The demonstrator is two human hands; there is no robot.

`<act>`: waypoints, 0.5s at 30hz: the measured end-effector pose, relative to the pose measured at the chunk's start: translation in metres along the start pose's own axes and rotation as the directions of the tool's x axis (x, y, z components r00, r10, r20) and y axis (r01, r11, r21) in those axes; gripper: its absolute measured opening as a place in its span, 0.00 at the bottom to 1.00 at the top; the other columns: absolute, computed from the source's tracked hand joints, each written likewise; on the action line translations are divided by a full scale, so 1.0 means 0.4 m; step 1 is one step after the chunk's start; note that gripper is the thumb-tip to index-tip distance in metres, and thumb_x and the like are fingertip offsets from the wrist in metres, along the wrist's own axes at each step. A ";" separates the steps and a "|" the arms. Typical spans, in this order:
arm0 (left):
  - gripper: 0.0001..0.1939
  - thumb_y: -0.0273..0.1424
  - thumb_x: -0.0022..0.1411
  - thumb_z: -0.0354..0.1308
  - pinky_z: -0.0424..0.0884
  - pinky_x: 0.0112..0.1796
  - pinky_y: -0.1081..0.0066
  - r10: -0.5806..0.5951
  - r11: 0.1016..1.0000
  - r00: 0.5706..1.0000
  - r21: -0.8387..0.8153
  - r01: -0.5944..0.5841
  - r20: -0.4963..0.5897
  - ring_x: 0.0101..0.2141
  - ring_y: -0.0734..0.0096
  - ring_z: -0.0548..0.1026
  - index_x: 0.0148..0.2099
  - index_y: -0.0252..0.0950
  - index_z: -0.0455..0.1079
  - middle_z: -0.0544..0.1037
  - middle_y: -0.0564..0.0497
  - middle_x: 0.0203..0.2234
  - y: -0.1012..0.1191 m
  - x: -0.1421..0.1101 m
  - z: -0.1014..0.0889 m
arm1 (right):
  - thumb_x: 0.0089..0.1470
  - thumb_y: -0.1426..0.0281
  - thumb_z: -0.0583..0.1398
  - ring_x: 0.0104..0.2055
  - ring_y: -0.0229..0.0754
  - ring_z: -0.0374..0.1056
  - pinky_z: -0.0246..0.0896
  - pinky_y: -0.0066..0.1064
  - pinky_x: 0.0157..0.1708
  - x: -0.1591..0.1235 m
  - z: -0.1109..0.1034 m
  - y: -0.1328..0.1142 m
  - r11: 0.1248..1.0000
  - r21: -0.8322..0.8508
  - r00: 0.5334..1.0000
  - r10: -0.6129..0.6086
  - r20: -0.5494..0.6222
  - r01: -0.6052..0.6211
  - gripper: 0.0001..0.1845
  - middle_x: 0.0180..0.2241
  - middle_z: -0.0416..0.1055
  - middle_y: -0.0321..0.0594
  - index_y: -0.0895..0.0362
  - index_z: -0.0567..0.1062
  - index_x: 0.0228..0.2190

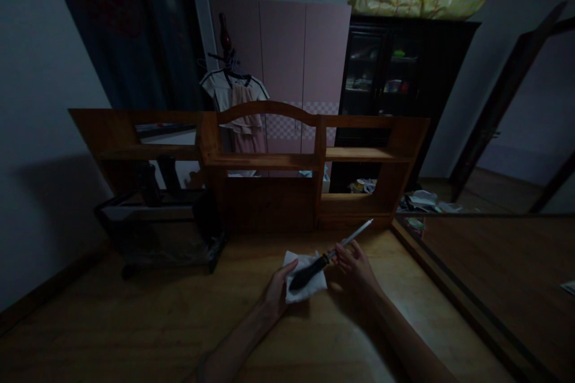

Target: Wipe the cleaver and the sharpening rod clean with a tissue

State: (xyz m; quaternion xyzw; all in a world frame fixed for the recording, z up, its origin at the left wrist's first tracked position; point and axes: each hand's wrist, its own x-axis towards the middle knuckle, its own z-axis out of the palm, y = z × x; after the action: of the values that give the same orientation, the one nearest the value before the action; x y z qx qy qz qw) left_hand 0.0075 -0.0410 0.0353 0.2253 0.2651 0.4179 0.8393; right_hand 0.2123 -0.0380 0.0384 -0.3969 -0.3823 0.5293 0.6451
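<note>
A screwdriver with a dark handle and a long pale shaft is held above the wooden desk, its tip pointing up and to the right. My left hand grips a white cloth or tissue that lies under the handle, the thumb on its near left edge. The shaft just past the handle is pinched in the fingers of my right hand. How the left fingers lie beneath the cloth is hidden.
A dark-framed glass tank stands at the left. Behind my hands rises a wooden shelf unit. A raised edge runs along the desk's right side. Farther back are a pink wardrobe and a black cabinet.
</note>
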 end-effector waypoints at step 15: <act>0.18 0.34 0.61 0.56 0.70 0.46 0.65 0.070 0.996 0.997 0.053 -0.069 -0.022 0.41 0.57 0.77 0.48 0.26 0.72 0.79 0.40 0.40 -0.006 -0.021 0.022 | 0.45 0.63 0.66 0.31 0.40 0.70 0.64 0.32 0.34 -0.008 0.013 -0.012 0.996 0.087 1.000 0.021 0.017 -0.022 0.15 0.32 0.76 0.38 0.52 0.69 0.35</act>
State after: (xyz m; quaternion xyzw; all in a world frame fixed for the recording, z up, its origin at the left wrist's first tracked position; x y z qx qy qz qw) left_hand 0.0104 -0.0507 0.0427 0.2509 0.2780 0.4424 0.8149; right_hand 0.2091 -0.0414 0.0446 -0.3683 -0.3598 0.5554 0.6530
